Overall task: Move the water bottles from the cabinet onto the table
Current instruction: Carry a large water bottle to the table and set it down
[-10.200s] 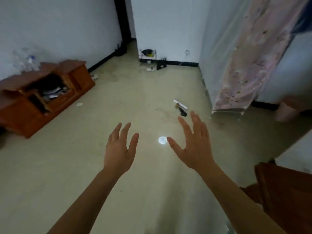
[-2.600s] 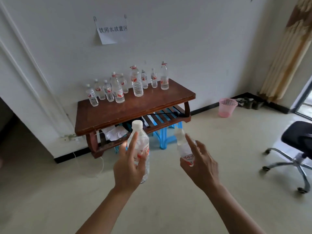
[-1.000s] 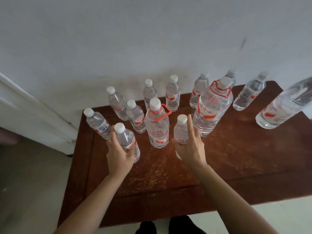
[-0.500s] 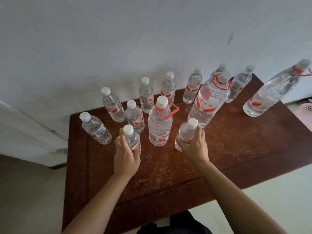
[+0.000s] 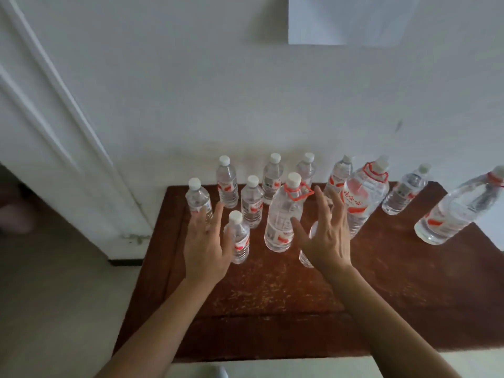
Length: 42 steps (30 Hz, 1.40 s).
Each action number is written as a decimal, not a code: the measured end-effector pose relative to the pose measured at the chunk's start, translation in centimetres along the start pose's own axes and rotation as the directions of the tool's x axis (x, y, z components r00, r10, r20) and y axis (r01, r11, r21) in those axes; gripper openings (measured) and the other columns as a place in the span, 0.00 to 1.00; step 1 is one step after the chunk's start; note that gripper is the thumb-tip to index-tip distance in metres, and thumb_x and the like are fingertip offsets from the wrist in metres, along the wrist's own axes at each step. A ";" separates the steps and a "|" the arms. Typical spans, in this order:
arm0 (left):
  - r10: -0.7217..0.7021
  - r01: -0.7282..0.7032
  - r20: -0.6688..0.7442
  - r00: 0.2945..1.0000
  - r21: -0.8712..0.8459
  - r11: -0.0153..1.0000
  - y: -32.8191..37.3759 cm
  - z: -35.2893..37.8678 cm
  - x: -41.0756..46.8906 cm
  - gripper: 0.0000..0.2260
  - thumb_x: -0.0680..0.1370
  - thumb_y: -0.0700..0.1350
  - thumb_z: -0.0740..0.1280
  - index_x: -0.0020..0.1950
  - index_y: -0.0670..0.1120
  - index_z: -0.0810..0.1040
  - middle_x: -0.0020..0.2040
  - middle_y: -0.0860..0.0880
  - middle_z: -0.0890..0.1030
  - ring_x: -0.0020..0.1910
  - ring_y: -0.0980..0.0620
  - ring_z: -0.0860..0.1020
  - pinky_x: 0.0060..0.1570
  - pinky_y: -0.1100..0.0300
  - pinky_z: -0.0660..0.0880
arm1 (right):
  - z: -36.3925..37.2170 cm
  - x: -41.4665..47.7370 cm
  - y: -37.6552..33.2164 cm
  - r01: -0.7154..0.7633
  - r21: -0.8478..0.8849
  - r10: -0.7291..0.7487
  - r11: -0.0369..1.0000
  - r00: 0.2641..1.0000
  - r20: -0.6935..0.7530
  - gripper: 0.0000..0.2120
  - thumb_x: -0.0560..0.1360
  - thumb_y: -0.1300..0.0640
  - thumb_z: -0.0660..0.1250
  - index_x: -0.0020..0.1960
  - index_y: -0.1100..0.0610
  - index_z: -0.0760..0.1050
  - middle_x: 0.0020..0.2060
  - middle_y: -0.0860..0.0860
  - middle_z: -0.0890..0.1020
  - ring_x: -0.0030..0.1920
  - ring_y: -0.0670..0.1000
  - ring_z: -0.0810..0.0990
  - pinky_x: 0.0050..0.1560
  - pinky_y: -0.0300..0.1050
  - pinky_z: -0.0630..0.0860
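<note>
On the counter [image 5: 272, 290], front row: small water bottle [image 5: 237, 238] standing upright, white cap, red label, touching nothing but the wood. Left hand [image 5: 206, 251] sits just at its 9 o'clock, fingers spread wide, palm down, gripping nothing; fingertips reach up toward the bottle at the far-left corner [image 5: 198, 197]. Second small bottle [image 5: 308, 246] stands mostly hidden behind the right hand [image 5: 326, 238], only its base and a sliver of side showing. Right hand is also spread wide, fingers fanned, not closed on anything; cannot tell whether the palm touches that bottle. Between the two hands: tall bottle with red carry ring [image 5: 283, 214], upright. At its 2 o'clock, big bottle with red handle [image 5: 361, 197], the widest one in the group. Back row along the wall [image 5: 245, 105] from 11 to 1 o'clock: several small bottles, white caps, red labels, all upright, close together. At 3 o'clock, well apart from the cluster, another large bottle [image 5: 458, 211] near the counter's right edge, with a small bottle [image 5: 406, 189] between it and the big handled one. Counter is dark reddish wood, worn and scuffed at the centre. White door frame [image 5: 54, 118] at 9 o'clock, paper sheet [image 5: 351, 20] on the wall at 12 o'clock.
</note>
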State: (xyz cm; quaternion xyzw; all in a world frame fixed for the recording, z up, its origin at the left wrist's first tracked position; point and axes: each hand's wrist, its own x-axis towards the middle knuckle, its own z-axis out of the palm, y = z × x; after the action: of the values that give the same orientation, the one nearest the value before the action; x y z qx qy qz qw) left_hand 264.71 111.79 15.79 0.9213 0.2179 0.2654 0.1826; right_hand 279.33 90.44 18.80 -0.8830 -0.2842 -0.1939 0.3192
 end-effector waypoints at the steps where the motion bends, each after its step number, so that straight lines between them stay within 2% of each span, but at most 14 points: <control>1: -0.009 0.013 -0.041 0.999 0.090 0.996 0.1 -0.8 -0.3 0.26 0.85 0.59 0.55 0.80 0.48 0.65 0.76 0.37 0.67 0.75 0.34 0.65 0.67 0.36 0.70 | -0.2 0.2 -0.5 0.045 0.003 -0.045 0.999 0.999 0.010 0.39 0.76 0.43 0.70 0.80 0.47 0.55 0.76 0.60 0.61 0.74 0.63 0.65 0.63 0.70 0.73; 4: -0.134 0.167 -0.135 0.982 0.272 0.948 0.9 -3.4 -3.5 0.26 0.83 0.60 0.56 0.79 0.51 0.66 0.79 0.39 0.64 0.77 0.32 0.61 0.68 0.32 0.66 | 0.1 -0.5 -1.9 0.196 0.072 -0.201 0.978 0.978 0.064 0.31 0.80 0.40 0.63 0.79 0.46 0.60 0.78 0.58 0.61 0.77 0.61 0.61 0.70 0.68 0.67; 6: -0.230 0.273 -0.158 0.960 0.352 0.895 1.5 -4.4 -7.1 0.27 0.83 0.61 0.56 0.80 0.52 0.65 0.80 0.40 0.62 0.77 0.31 0.61 0.68 0.31 0.66 | 0.7 -2.2 -2.8 0.286 0.147 -0.302 0.947 0.948 0.097 0.29 0.80 0.40 0.63 0.78 0.47 0.63 0.78 0.59 0.62 0.78 0.62 0.59 0.74 0.65 0.62; 8: -0.343 0.384 -0.173 0.923 0.419 0.823 1.9 -5.8 -11.5 0.27 0.83 0.61 0.55 0.81 0.54 0.64 0.81 0.41 0.60 0.76 0.30 0.62 0.67 0.29 0.66 | 1.8 -4.7 -4.0 0.334 0.217 -0.372 0.917 0.913 0.165 0.28 0.80 0.41 0.63 0.78 0.48 0.66 0.77 0.60 0.64 0.77 0.64 0.61 0.74 0.66 0.63; 11: -0.542 0.568 -0.207 0.814 0.473 0.673 2.5 -9.3 -19.4 0.28 0.83 0.63 0.52 0.81 0.55 0.60 0.82 0.42 0.57 0.79 0.31 0.56 0.69 0.27 0.62 | 2.9 -9.5 -7.6 0.371 0.360 -0.481 0.856 0.827 0.291 0.27 0.81 0.40 0.61 0.77 0.48 0.66 0.76 0.61 0.65 0.77 0.64 0.61 0.72 0.67 0.64; 14: -0.635 0.694 -0.315 0.705 0.489 0.529 2.9 -14.4 -27.0 0.29 0.82 0.63 0.51 0.82 0.56 0.58 0.83 0.43 0.55 0.79 0.31 0.56 0.69 0.27 0.63 | 2.9 -14.3 -13.1 0.411 0.467 -0.598 0.783 0.706 0.380 0.28 0.81 0.39 0.60 0.77 0.47 0.64 0.77 0.59 0.64 0.78 0.63 0.60 0.74 0.67 0.62; 17: -0.696 0.809 -0.447 0.562 0.472 0.350 3.7 -20.3 -34.2 0.29 0.82 0.63 0.53 0.82 0.55 0.60 0.83 0.42 0.56 0.77 0.30 0.60 0.66 0.27 0.67 | 1.8 -19.1 -19.5 0.491 0.590 -0.750 0.641 0.563 0.346 0.27 0.81 0.38 0.59 0.76 0.49 0.66 0.75 0.60 0.66 0.76 0.64 0.62 0.71 0.67 0.65; 19: -0.700 0.875 -0.555 0.449 0.431 0.220 5.0 -24.2 -40.6 0.29 0.81 0.62 0.55 0.81 0.53 0.62 0.82 0.42 0.56 0.77 0.30 0.60 0.64 0.27 0.68 | 0.3 -23.5 -24.5 0.543 0.666 -0.848 0.511 0.448 0.285 0.28 0.81 0.37 0.58 0.77 0.48 0.65 0.76 0.59 0.65 0.76 0.64 0.63 0.71 0.68 0.65; 23: -0.683 0.949 -0.695 0.225 0.314 -0.007 8.7 -30.5 -53.9 0.30 0.81 0.64 0.53 0.81 0.53 0.61 0.82 0.41 0.56 0.78 0.30 0.59 0.65 0.27 0.67 | -3.7 -34.4 -33.1 0.571 0.771 -0.957 0.281 0.227 0.181 0.29 0.81 0.34 0.53 0.79 0.43 0.59 0.80 0.56 0.58 0.80 0.61 0.53 0.77 0.64 0.54; 26: -0.627 0.965 -0.777 0.049 0.198 -0.170 12.4 -34.8 -65.3 0.31 0.81 0.65 0.51 0.82 0.54 0.59 0.83 0.41 0.54 0.79 0.31 0.56 0.68 0.27 0.64 | -8.3 -44.9 -39.5 0.548 0.834 -0.997 0.069 0.062 0.042 0.30 0.81 0.34 0.55 0.79 0.44 0.61 0.80 0.56 0.59 0.80 0.61 0.55 0.77 0.64 0.55; 28: -0.588 0.955 -0.804 -0.089 0.099 -0.280 15.5 -37.5 -72.6 0.31 0.82 0.66 0.50 0.83 0.55 0.56 0.83 0.42 0.52 0.80 0.32 0.54 0.69 0.27 0.63 | -12.3 -52.3 -43.4 0.516 0.855 -0.999 -0.048 -0.018 -0.046 0.30 0.81 0.34 0.56 0.79 0.45 0.61 0.80 0.57 0.59 0.80 0.62 0.56 0.76 0.66 0.57; 33: -0.468 0.873 -0.809 -0.355 -0.108 -0.477 22.0 -42.8 -85.8 0.31 0.82 0.68 0.44 0.83 0.58 0.45 0.83 0.47 0.42 0.82 0.37 0.46 0.76 0.32 0.55 | -21.4 -67.4 -50.5 0.430 0.859 -0.958 -0.276 -0.196 -0.209 0.32 0.80 0.35 0.59 0.80 0.46 0.59 0.80 0.58 0.59 0.80 0.63 0.56 0.75 0.67 0.58; 37: -0.367 0.788 -0.783 -0.503 -0.241 -0.567 26.2 -44.7 -94.1 0.31 0.81 0.68 0.43 0.82 0.59 0.41 0.81 0.50 0.34 0.82 0.40 0.41 0.78 0.35 0.50 | -27.7 -77.2 -53.6 0.329 0.857 -0.907 -0.398 -0.279 -0.314 0.32 0.80 0.35 0.58 0.80 0.47 0.60 0.80 0.59 0.60 0.79 0.64 0.56 0.76 0.66 0.57; 42: -0.245 0.690 -0.748 -0.617 -0.364 -0.626 28.8 -46.4 -103.0 0.34 0.79 0.69 0.43 0.83 0.59 0.44 0.83 0.48 0.37 0.82 0.42 0.40 0.78 0.35 0.49 | -32.1 -87.9 -56.3 0.237 0.849 -0.840 -0.473 -0.411 -0.354 0.35 0.80 0.33 0.56 0.82 0.46 0.55 0.80 0.59 0.57 0.79 0.64 0.55 0.75 0.68 0.58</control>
State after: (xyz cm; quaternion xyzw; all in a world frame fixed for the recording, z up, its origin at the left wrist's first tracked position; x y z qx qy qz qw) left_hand 168.33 46.56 23.42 0.0493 0.9810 0.1523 -0.1093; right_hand 171.83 71.26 21.44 -0.0416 -0.9647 0.1320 0.2239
